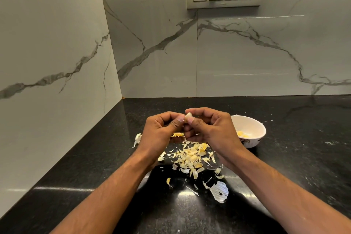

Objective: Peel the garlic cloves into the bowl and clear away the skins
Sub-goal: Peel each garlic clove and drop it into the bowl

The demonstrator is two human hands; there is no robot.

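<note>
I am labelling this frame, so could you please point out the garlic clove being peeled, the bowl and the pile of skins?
garlic clove point(188, 115): head view, its pale exposed top between the fingertips.
bowl point(253, 122): head view, its inner far wall.
pile of skins point(190, 158): head view, the middle of the heap.

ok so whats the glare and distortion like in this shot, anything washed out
Head view: bright streaks of glare cross the black countertop, and one papery skin near the front is blown out white; wide-angle bending bows the wall edges and stretches the forearms; both hands, the garlic clove and the bowl stay reasonably sharp.
</note>
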